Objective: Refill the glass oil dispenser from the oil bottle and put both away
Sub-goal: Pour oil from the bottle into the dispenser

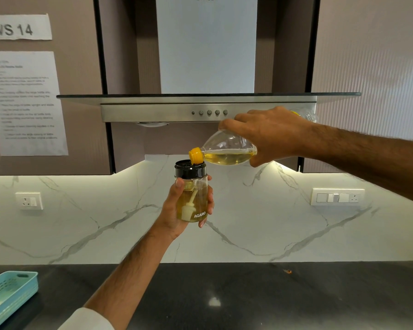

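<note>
The left hand (177, 210) grips the glass dispenser (193, 194) upright, lifted well above the dark table (272, 294). The right hand (270, 134) is wrapped around the oil bottle (227, 151), tipped nearly flat, its yellow neck (196, 156) touching the dispenser's black top (190, 170). A blue tray (7, 294) sits near left.

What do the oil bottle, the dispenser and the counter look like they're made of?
Oil bottle: thin clear plastic, probably, with an opaque yellow plastic neck piece. Oil dispenser: thick clear walls that look like glass, with a glossy black collar, likely plastic. Counter: dark polished stone, judging by its speckle and the soft light reflection.
</note>
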Tool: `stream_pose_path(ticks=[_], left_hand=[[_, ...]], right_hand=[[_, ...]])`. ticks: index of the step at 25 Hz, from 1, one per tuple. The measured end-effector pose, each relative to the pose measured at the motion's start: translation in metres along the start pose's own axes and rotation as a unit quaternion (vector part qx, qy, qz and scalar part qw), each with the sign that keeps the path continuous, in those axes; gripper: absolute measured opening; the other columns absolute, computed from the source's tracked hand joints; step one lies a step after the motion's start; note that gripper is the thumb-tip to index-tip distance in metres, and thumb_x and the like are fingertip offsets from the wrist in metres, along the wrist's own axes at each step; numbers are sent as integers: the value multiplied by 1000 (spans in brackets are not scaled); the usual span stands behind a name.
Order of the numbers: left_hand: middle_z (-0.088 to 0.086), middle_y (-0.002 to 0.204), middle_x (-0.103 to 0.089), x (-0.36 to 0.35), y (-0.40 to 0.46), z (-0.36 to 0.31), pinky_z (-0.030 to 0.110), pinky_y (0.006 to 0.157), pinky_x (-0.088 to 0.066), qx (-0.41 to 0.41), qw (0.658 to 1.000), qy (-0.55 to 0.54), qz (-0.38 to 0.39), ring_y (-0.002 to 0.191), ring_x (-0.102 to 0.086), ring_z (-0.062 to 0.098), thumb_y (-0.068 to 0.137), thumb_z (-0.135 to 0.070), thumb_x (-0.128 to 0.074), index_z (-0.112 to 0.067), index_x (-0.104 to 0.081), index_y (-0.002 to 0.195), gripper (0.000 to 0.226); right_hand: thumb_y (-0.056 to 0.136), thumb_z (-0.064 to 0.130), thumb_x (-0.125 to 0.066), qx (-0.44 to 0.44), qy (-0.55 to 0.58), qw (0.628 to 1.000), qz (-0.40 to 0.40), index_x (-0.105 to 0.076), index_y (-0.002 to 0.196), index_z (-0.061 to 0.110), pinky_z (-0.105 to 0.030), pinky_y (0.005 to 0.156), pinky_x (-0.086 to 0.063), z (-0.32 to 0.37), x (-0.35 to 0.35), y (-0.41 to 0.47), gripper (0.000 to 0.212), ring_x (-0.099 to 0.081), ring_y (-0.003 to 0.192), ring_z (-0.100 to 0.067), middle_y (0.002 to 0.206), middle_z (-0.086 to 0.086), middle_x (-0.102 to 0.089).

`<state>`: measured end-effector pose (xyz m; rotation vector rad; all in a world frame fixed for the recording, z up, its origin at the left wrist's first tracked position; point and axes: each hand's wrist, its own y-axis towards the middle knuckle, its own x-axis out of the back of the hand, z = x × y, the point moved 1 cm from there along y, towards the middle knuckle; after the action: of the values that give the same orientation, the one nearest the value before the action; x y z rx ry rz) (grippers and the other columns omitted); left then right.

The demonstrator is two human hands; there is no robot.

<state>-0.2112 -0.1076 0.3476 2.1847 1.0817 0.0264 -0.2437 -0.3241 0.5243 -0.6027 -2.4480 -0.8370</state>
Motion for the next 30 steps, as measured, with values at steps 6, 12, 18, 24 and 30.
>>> stream_pose_path(ticks=[6, 12, 18, 24, 30], left_hand=[[11, 88, -70, 1, 0, 0, 29, 47, -56, 0, 1000, 0, 1, 68, -69, 24, 69, -70, -78, -18, -71, 116, 70], [11, 88, -70, 2, 0, 1, 29, 47, -56, 4, 1000, -2, -1, 67, -70, 25, 68, -70, -79, -18, -72, 114, 70], [10, 88, -71, 2, 0, 0, 30, 47, -57, 5, 1000, -4, 3, 68, -70, 24, 68, -70, -79, -19, -73, 113, 68], [11, 88, -71, 3, -1, -1, 30, 47, -56, 2, 1000, -1, 0, 67, -70, 24, 68, -70, -79, -19, -72, 114, 69], [11, 87, -71, 4, -3, -2, 30, 47, -56, 3, 1000, 1, -4, 66, -70, 25, 68, -70, -79, -19, -72, 113, 69]], right_hand=[[70, 50, -87, 1, 3, 1000, -2, -22, 151, 31, -30, 70, -52, 1, 0, 1, 105, -60, 113, -23, 136, -3, -56], [69, 51, -87, -1, 3, 1000, -1, -21, 150, 31, -32, 71, -55, 1, 1, 1, 106, -60, 112, -23, 135, -3, -57], [70, 50, -87, 0, 3, 1000, 1, -22, 150, 30, -31, 70, -54, 2, 1, 2, 106, -60, 113, -23, 136, -3, -57], [69, 51, -87, 4, 6, 1000, -3, -21, 148, 32, -34, 73, -59, 2, 1, 2, 105, -60, 111, -23, 135, -3, -58], [71, 50, -87, 4, 6, 1000, 0, -22, 150, 31, -34, 74, -58, 4, 4, 2, 104, -60, 113, -23, 135, -4, -57]])
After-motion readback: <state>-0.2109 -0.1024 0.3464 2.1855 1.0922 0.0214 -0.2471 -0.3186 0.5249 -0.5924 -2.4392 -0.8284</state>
